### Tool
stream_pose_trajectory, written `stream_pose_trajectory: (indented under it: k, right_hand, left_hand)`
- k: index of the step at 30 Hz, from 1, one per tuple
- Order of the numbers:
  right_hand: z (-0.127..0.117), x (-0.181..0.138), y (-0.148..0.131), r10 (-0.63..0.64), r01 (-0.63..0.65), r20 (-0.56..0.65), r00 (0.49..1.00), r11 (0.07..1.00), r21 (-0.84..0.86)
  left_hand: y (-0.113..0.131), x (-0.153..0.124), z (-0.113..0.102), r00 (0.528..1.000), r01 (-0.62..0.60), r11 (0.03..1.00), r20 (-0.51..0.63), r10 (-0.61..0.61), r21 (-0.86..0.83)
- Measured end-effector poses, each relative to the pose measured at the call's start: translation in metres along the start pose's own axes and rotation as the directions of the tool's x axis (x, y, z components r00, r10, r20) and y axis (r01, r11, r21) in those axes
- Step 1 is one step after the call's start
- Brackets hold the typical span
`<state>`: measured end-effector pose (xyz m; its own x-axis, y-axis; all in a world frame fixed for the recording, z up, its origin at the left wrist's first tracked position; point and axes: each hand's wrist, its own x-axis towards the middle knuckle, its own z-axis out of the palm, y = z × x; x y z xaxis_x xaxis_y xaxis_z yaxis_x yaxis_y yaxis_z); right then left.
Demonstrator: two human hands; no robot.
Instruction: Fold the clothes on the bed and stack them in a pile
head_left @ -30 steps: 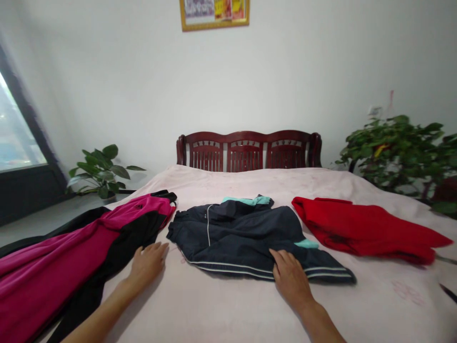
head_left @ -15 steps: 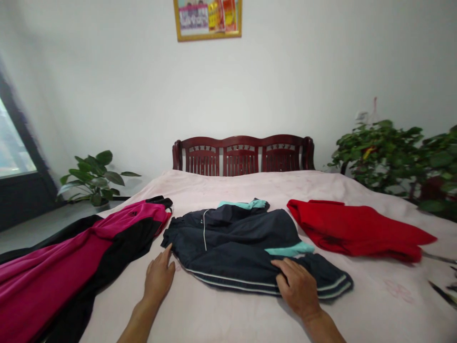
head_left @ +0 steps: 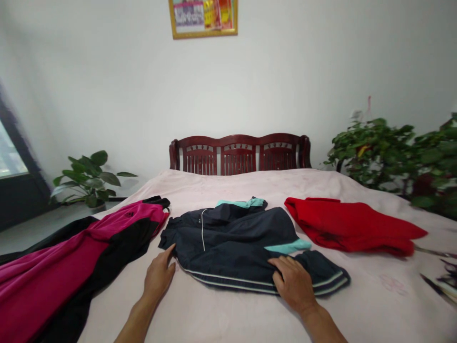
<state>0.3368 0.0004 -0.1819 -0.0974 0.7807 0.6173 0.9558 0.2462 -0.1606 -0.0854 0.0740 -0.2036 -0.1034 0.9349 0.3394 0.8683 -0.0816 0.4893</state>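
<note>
A navy sports garment with white stripes and turquoise panels lies spread on the bed; whether it is a jacket or trousers I cannot tell. My left hand is at its near left corner, the index fingertip touching the gathered edge and the thumb held apart. Resting on the striped part at the near right is my right hand, fingers laid over the cloth and thumb apart. To the left lies a magenta and black garment. A red garment lies folded on the right.
A pale pink sheet covers the bed, with a dark red wooden headboard behind. Potted plants stand left and right. Thin dark objects lie at the right edge. A framed picture hangs on the wall.
The view has shifted slightly, so most things sit a little further left. Both hands stay at nearly the same places on the navy garment, which lies as before.
</note>
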Motion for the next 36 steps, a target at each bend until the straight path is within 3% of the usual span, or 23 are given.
stream_pose_trajectory:
  k: [6,10,14,20,23,26,29,31,34,36]
  right_hand:
    - [-0.007,0.003,-0.003,0.004,-0.006,-0.091,0.996,1.0,-0.015]
    - [-0.003,0.002,-0.002,0.022,-0.027,-0.056,0.998,0.996,-0.09]
    - [0.002,0.003,0.003,0.021,-0.02,0.008,1.0,0.989,-0.144]
    - [-0.002,-0.001,0.008,-0.016,0.027,0.082,0.996,0.991,-0.133]
    - [-0.01,0.001,0.003,0.002,0.013,0.198,0.98,0.997,-0.074]
    - [-0.022,0.018,0.008,0.162,-0.156,0.254,0.953,0.987,-0.047]
    - [-0.03,0.054,0.031,0.363,-0.353,0.166,0.917,0.932,-0.086]
    - [-0.029,0.083,0.052,0.454,-0.432,0.145,0.879,0.888,-0.159]
    - [-0.016,0.117,0.077,0.595,-0.555,0.263,0.76,0.804,-0.215]
    - [-0.001,0.129,0.086,0.628,-0.599,0.322,0.709,0.776,-0.197]
  left_hand:
    - [0.002,0.008,0.001,0.996,-0.071,0.996,-0.043,0.073,0.044]
    - [0.004,0.014,0.003,0.995,-0.058,0.996,-0.072,0.062,0.063]
    - [0.006,0.014,0.001,0.986,-0.119,0.99,-0.108,0.126,0.07]
    - [-0.005,0.012,-0.028,0.926,-0.234,0.968,-0.285,0.249,0.087]
    - [-0.017,0.007,-0.049,0.915,-0.318,0.942,-0.223,0.335,0.108]
    - [-0.029,0.003,-0.064,0.957,-0.285,0.955,0.075,0.279,0.082]
    - [-0.035,0.008,-0.072,0.943,-0.146,0.985,0.314,0.11,0.091]
    - [-0.033,0.023,-0.074,0.951,-0.065,0.994,0.306,0.036,0.086]
    - [-0.019,0.06,-0.071,0.988,-0.002,0.997,0.154,-0.011,0.083]
    - [-0.008,0.088,-0.062,0.994,0.006,0.994,0.106,-0.018,0.112]
